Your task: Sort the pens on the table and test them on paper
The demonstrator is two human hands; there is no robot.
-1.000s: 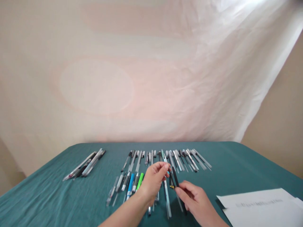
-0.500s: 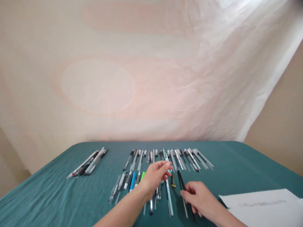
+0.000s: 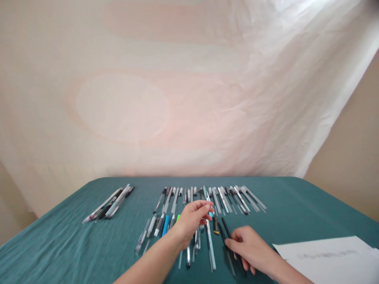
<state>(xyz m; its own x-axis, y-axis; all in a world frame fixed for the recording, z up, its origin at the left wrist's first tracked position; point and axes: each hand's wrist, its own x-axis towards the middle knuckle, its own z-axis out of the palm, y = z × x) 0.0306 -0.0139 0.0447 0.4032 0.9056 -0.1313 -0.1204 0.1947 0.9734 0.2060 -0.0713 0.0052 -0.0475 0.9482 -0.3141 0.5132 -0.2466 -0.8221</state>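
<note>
My right hand (image 3: 248, 246) pinches a slim black pen (image 3: 225, 227) between thumb and fingers, low at the front right of the cloth. Close along its left side lies another slim pen with a dark upper part and a clear lower part (image 3: 229, 258). My left hand (image 3: 192, 219) hovers over the middle of the front row of pens, fingers loosely curled with gaps between them and nothing visible in them. Beneath and beside it are a light blue pen (image 3: 211, 246), a blue marker (image 3: 166, 226) and a grey pen (image 3: 151, 227). My left forearm covers part of this row.
A back row of clear and black pens (image 3: 174, 199) runs across the dark green cloth (image 3: 89, 252). At the left lies a bundle of pens (image 3: 111, 203). White paper with blurred marks (image 3: 325, 260) rests at the front right. A pale sheet (image 3: 189, 98) hangs behind.
The black pen in my right hand has shifted slightly, and its top now stands further from the dark pen beside it. My left hand has hardly moved.
</note>
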